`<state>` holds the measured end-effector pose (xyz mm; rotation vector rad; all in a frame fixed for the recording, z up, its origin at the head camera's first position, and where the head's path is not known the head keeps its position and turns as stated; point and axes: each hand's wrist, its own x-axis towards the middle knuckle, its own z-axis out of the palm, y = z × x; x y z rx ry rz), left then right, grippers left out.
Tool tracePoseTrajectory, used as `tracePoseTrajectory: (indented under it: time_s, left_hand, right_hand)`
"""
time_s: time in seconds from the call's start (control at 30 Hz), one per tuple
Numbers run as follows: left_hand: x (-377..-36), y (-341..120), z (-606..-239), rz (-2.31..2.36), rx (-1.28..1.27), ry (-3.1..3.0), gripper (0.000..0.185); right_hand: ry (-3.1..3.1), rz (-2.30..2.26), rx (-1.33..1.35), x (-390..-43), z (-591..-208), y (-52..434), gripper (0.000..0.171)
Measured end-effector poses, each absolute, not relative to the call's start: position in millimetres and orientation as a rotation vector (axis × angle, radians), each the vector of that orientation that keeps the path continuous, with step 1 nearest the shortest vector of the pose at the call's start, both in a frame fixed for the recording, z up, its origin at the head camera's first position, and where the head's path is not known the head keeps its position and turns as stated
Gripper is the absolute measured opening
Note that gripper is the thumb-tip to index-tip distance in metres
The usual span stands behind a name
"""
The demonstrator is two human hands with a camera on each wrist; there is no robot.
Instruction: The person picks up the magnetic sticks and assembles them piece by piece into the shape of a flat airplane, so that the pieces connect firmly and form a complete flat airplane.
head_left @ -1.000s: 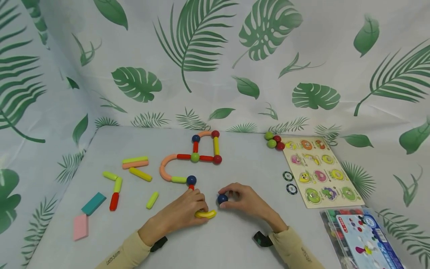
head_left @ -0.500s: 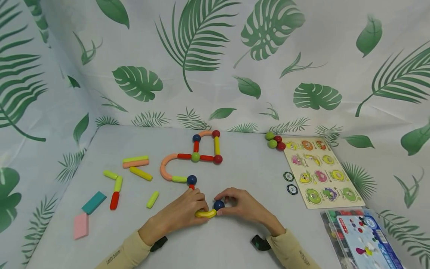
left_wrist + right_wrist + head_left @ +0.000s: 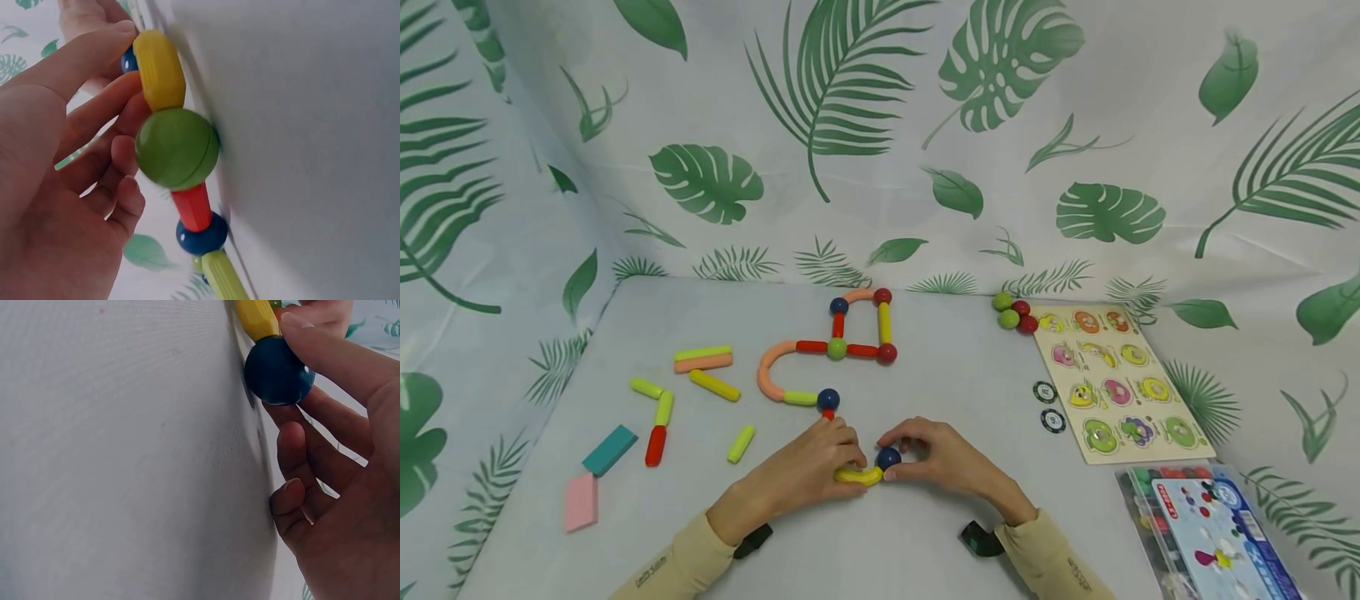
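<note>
Down near the front edge of the grey table, the two hands met over a short chain of toy pieces. The left hand had its fingers curled around a curved yellow stick, pinching it against the tabletop; its wrist view showed the same yellow stick joined to a green ball, then a short red stick and a dark blue ball, all lying in a line on the surface. The right hand pinched a second blue ball between thumb and fingertips, and that ball touched the right end of the yellow stick, as its wrist view confirmed with the ball pressed against the stick's tip. Just behind the hands lay a larger flat figure of red, yellow, orange and green sticks linked by balls. To the left sat loose sticks, a teal block and a pink block. To the right were a cluster of green and red balls, a wooden peg puzzle board, two round tokens and a clear plastic box at the corner.
</note>
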<state>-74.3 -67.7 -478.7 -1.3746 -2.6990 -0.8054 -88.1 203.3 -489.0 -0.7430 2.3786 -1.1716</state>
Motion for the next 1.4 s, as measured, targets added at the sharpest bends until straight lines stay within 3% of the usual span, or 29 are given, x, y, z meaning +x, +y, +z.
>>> tracePoseTrajectory:
  time_s: [0.2, 0.43, 0.83, 1.4]
  left_hand:
    - [-79, -90, -471, -0.887, -1.236, -2.715, 0.029]
    - [-93, -148, -468, -0.9, -0.959, -2.657, 0.027]
    - [-102, -234, -485, -0.81, -0.568, -2.644, 0.022]
    - [-109, -277, -487, -0.83, -0.241, -2.77, 0.019]
  right_hand:
    - [2.371, -1.154, -0.729, -90, -491, 201, 0.042]
    - [2.377, -1.148, -0.717, -91, -493, 202, 0.042]
    - [2.381, -1.152, -0.661, -95, -491, 205, 0.043]
    - [2.388, -1.171, -0.631, -95, -488, 209, 0.044]
